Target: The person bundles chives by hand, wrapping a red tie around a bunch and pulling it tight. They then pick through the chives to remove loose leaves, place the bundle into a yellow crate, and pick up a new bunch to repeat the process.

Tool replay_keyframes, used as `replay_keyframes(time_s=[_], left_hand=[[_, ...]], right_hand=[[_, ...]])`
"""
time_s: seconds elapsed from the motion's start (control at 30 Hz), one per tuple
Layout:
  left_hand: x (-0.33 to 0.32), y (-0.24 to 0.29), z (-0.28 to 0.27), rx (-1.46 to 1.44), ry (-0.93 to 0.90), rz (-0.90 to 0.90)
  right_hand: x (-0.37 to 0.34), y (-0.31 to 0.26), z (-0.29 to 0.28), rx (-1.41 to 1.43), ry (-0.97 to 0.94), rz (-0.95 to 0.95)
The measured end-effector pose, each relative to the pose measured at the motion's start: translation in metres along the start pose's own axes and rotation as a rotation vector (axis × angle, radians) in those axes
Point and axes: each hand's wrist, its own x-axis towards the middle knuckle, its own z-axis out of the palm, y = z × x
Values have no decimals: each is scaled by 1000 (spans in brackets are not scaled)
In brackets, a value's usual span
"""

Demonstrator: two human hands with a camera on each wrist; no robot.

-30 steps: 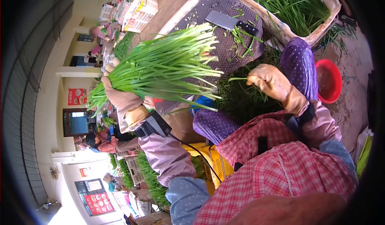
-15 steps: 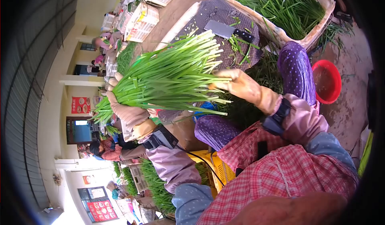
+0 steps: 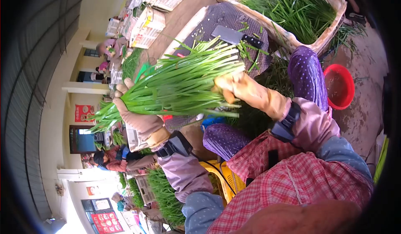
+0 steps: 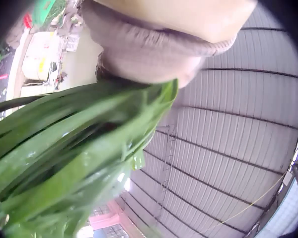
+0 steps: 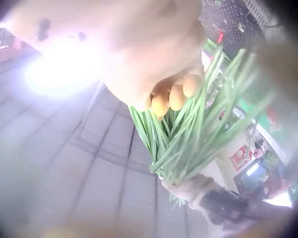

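Note:
A thick bunch of garlic chives [image 3: 175, 81] is held up in front of the person, pale stem ends towards the right. The gloved left hand [image 3: 140, 116] grips its leafy end from below. In the left wrist view, broad green leaves [image 4: 74, 148] spill out beside that hand's glove. At the stem ends is the gloved right hand [image 3: 246, 90], pinching some of the stems. Its curled fingertips [image 5: 176, 97] lie over the stems in the right wrist view; the thumb is hidden there.
A cleaver [image 3: 227, 34] lies among trimmings on a dark textured mat [image 3: 200, 25]. Behind it stands a white crate [image 3: 288, 35] of loose chives. A red basin [image 3: 339, 88] sits on the floor at the right, a yellow crate [image 3: 227, 179] near the lap. Other people work at the left.
The right hand has come leftwards from above the lap to the bunch's stem ends, and now pinches there. The thin strand it held earlier no longer shows. The left hand keeps its grip.

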Motion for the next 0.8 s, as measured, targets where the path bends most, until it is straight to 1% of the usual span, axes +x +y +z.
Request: replay_keyframes(time_s=[0.03,0.07,0.13,0.17,0.2,0.23,0.27,0.3,0.33,0.37,0.4,0.43,0.47,0.53,0.6,0.63,0.67,0.73,0.77,0.8], left_hand=[[-1,1,-6,7,14,7],[1,0,-15,12,0,10],[9,-3,-27,18,-43,1],[3,-12,-11,11,51,40],[2,-10,-13,9,54,47],[-1,-8,-17,-74,23,9],[-3,-7,-20,-153,-8,-34],[-3,-6,-22,-153,-9,-33],[-1,-5,-22,-138,-26,-30],[-1,-5,-24,-122,-39,-27],[-2,-6,-25,-106,-49,-27],[-3,-7,-24,-104,-48,-33],[-3,-8,-21,-53,-36,-24],[-4,-12,-12,-4,-33,-14],[-3,-16,-3,9,-70,35],[-3,-16,0,-44,-150,3],[-4,-16,2,-42,-143,6],[-8,-16,9,252,-80,23],[-12,-18,11,318,-14,-6],[-9,-19,8,322,-17,-8]], right_hand=[[-16,6,1,-29,-71,53],[-30,11,2,-108,-129,35],[-53,8,-14,-438,-302,292],[-62,8,-25,-456,-269,403],[-72,9,-37,-476,-242,515],[-83,24,-59,-807,-292,433],[-86,27,-67,-1129,-335,340],[-93,24,-70,-1463,-304,292],[-91,8,-66,-1796,-261,234],[-80,8,-70,-1612,-126,-42],[-66,-25,-49,-1456,-79,67],[-52,-26,-49,-1190,20,-168],[-39,-28,-43,-1145,130,-217],[-7,-16,-42,-1195,142,-281],[15,-8,-39,-858,-44,-11],[19,-4,-33,-788,-61,-20],[19,-6,-34,-672,-169,168],[14,-5,-32,-756,-99,178],[11,0,-33,-727,-74,55],[8,8,-30,-627,-42,-85]])
